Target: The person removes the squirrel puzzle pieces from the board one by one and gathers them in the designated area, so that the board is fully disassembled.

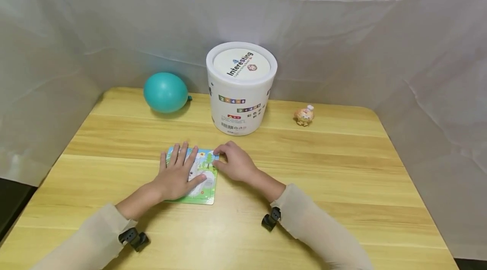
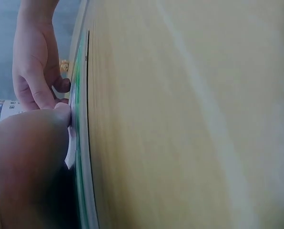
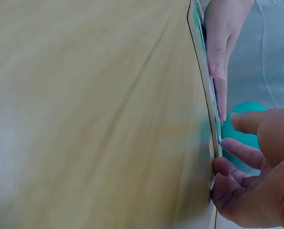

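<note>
A flat, square jigsaw puzzle board with a bright picture of grass, sky and a pale grey animal lies on the table. My left hand rests spread across it, palm down, covering most of its left side. At the upper right corner, my right hand touches the board with its fingertips, thumb and index finger apart. In the right wrist view, the index finger of the right hand meets the thin board edge, while the other fingers bend against the table. Much of the picture is hidden under the left hand.
A white lidded bucket printed "Interesting" stands behind the board. Left of it sits a teal balloon, and to the right a small orange figurine. Grey cloth hangs round the wooden table.
</note>
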Motion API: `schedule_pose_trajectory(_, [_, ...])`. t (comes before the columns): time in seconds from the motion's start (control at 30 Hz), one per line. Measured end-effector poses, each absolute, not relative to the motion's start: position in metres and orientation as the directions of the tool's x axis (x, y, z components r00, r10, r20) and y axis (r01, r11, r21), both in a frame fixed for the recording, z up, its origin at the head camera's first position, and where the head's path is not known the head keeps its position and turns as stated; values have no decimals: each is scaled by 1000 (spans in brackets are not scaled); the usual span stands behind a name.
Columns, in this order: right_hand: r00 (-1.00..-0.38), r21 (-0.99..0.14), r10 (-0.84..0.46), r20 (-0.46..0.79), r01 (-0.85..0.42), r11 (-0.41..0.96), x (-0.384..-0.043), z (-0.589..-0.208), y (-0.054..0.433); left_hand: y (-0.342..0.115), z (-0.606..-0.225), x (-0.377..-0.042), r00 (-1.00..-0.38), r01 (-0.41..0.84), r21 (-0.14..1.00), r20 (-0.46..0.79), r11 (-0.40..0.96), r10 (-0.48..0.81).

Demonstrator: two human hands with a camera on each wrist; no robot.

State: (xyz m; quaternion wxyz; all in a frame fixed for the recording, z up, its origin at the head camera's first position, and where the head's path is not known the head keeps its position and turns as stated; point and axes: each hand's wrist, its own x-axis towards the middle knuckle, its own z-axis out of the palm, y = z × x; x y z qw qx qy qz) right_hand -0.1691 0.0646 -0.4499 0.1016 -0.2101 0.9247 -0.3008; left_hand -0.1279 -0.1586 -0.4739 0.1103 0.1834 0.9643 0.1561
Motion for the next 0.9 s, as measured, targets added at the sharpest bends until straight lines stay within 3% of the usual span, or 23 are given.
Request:
schedule_pose_trajectory(0.43, [-931, -622, -343, -126, -195, 759, -171, -447, 49, -157, -475, -130, -913, 304, 340, -163, 890, 374])
schedule_pose_trajectory(0.9, [-957, -775, -288, -31, -159, 612, -171, -452, 47, -157, -475, -129, -914, 297, 343, -168, 891, 369])
